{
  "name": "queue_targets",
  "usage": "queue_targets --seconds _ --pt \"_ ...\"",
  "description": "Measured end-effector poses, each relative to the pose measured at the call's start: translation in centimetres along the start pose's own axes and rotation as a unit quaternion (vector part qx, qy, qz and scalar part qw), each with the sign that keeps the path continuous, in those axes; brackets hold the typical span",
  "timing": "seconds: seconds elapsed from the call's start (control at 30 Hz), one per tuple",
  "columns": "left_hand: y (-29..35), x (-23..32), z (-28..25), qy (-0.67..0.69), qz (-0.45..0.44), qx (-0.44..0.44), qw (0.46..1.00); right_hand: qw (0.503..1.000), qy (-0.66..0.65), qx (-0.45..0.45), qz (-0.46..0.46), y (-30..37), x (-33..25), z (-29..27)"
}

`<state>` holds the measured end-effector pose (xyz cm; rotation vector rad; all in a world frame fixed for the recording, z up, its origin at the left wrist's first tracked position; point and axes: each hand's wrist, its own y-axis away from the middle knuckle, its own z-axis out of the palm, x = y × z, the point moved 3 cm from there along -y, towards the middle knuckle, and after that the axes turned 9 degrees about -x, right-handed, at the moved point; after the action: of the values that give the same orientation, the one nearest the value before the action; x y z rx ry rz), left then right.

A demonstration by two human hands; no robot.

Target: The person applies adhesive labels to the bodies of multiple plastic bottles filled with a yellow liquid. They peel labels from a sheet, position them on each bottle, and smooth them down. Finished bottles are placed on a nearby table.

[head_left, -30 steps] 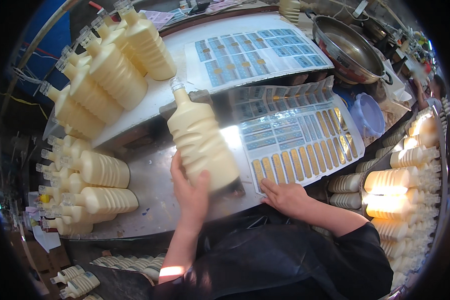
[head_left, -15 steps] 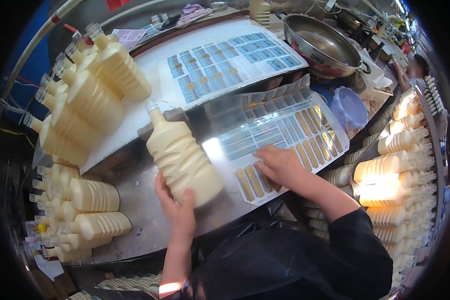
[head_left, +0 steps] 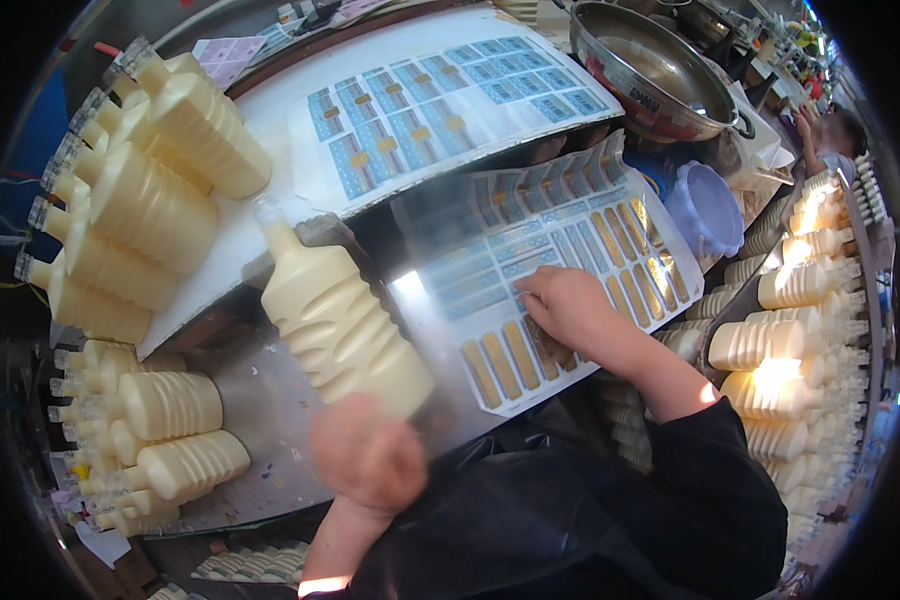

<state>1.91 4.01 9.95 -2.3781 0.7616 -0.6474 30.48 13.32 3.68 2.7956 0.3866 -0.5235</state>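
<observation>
A cream plastic bottle [head_left: 342,318] with wavy moulded ribs lies tilted in front of me, its neck pointing up and left against the edge of the white board. My left hand [head_left: 368,452] is smeared by motion at the bottle's base; its fingers cannot be made out. A sheet of blue and gold stickers [head_left: 492,385] lies flat to the right of the bottle. Over its middle, my right hand [head_left: 572,312] is bent down with thumb and forefinger pinched at the blue strips. Whatever is between those fingertips is too small to make out.
Upright cream bottles [head_left: 155,205] crowd the left of a white board [head_left: 280,130], which also bears a blue label sheet [head_left: 395,110]. More bottles lie at left and in a rack [head_left: 780,345] at right. A metal pan [head_left: 655,65] and lilac basin [head_left: 705,208] stand far right.
My left hand has come off the bottle's side and moved down to its base. My right fingers have drawn together over the sticker sheet. The whole view has shifted slightly.
</observation>
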Motion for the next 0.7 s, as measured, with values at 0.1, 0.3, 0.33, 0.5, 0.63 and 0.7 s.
queue_targets --seconds 0.1,0.3,0.33,0.5,0.63,0.7 --pt "-2.2 2.5 4.2 0.153 0.082 -0.233 0.957 1.0 0.005 0.016 0.0 1.5 -0.7 0.8" --pt "-3.4 3.4 12.2 -0.035 0.001 -0.315 0.948 1.0 0.015 0.008 -0.016 1.7 -1.7 2.5" --pt "-3.1 3.2 13.0 -0.042 -0.03 -0.353 0.934 1.0 0.022 -0.001 -0.017 1.5 -1.7 2.6" --pt "-2.0 3.0 14.0 -0.039 -0.042 -0.379 0.924 0.998 0.057 -0.016 -0.019 1.1 -2.0 3.0" --pt "-2.0 3.0 14.0 -0.038 -0.038 -0.359 0.932 0.997 0.063 -0.019 -0.038 0.9 -1.9 3.1" --pt "-2.1 3.1 13.9 -0.037 -0.034 -0.353 0.934 0.996 0.068 -0.028 -0.044 0.9 -1.7 3.2"
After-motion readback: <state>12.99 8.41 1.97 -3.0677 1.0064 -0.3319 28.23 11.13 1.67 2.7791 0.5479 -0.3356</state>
